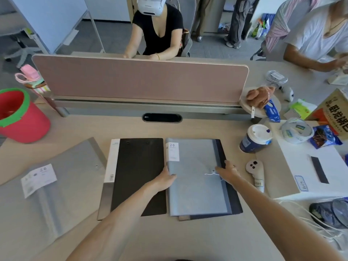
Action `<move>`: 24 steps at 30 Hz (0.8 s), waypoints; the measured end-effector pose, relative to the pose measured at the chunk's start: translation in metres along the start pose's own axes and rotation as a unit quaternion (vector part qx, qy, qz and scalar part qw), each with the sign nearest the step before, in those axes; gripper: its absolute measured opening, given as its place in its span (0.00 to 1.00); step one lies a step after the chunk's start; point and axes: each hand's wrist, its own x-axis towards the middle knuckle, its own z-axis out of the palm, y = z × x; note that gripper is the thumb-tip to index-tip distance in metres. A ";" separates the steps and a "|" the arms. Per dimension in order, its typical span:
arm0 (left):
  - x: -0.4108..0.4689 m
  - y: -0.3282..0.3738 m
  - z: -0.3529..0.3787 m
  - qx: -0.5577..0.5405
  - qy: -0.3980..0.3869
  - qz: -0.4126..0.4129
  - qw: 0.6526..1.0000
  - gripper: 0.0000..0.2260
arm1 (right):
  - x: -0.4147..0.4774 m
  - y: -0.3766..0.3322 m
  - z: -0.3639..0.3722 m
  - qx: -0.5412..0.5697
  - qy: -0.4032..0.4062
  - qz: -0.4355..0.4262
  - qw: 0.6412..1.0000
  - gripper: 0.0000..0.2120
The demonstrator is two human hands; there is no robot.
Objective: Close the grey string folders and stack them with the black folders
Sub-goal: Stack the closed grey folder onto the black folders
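A grey string folder (194, 178) lies closed on top of a black folder (234, 202), its white string (211, 173) looped near the right edge. My left hand (165, 178) grips this grey folder's left edge. My right hand (227, 171) presses on its right side beside the string. A second black folder (139, 176) with a white label strip lies just to the left. Another grey string folder (56, 185) lies at the far left with a white label on it.
A red bucket (20, 117) stands at the back left. At the right are a coffee cup (257, 138), a white controller (256, 172), snack packets and cables (320, 228). A pink divider (141, 78) runs across the back; people sit beyond it.
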 end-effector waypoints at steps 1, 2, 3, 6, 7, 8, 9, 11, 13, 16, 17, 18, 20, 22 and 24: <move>0.003 0.003 0.008 -0.021 0.001 0.000 1.000 0.25 | 0.001 0.005 -0.004 -0.010 -0.013 0.003 1.000 0.36; 0.005 0.006 0.016 -0.032 -0.003 0.004 0.999 0.24 | 0.005 0.013 -0.007 -0.021 -0.025 0.001 0.999 0.36; 0.006 0.008 0.023 -0.036 -0.014 0.005 0.999 0.23 | 0.005 0.018 -0.010 -0.033 -0.036 -0.002 0.999 0.35; 0.010 0.010 0.037 -0.081 0.019 -0.012 0.996 0.22 | 0.011 0.028 -0.020 -0.015 -0.039 -0.022 0.999 0.35; 0.012 0.008 0.038 -0.122 0.048 -0.033 0.991 0.23 | 0.010 0.028 -0.025 0.001 -0.037 -0.023 0.999 0.35; 0.012 0.008 0.039 -0.166 0.073 -0.052 0.982 0.25 | 0.012 0.029 -0.027 0.025 -0.038 -0.022 0.999 0.35; 0.013 0.006 0.038 -0.211 0.092 -0.067 0.971 0.26 | 0.012 0.028 -0.030 0.047 -0.040 -0.014 0.998 0.36; 0.014 0.003 0.039 -0.271 0.109 -0.077 0.953 0.26 | 0.013 0.026 -0.031 0.076 -0.047 0.000 0.996 0.37; 0.009 0.005 0.038 -0.299 0.123 -0.065 0.944 0.20 | 0.012 0.023 -0.027 0.103 -0.054 0.007 0.993 0.36; -0.001 0.008 0.023 -0.323 0.127 -0.044 0.937 0.16 | 0.007 0.009 -0.019 0.120 -0.055 -0.008 0.991 0.31; -0.005 0.008 0.015 -0.329 0.129 -0.036 0.935 0.15 | 0.004 0.001 -0.015 0.125 -0.053 -0.018 0.991 0.29; -0.010 0.008 0.006 -0.332 0.133 -0.027 0.933 0.15 | 0.000 -0.008 -0.011 0.134 -0.049 -0.030 0.989 0.27; -0.020 0.002 -0.016 -0.338 0.142 -0.015 0.930 0.14 | -0.009 -0.028 0.001 0.147 -0.049 -0.046 0.987 0.25; -0.032 -0.007 -0.042 -0.338 0.150 -0.010 0.929 0.15 | -0.016 -0.050 0.018 0.150 -0.069 -0.049 0.985 0.25; -0.040 -0.022 -0.071 -0.330 0.165 -0.016 0.929 0.18 | -0.024 -0.071 0.038 0.145 -0.098 -0.054 0.983 0.27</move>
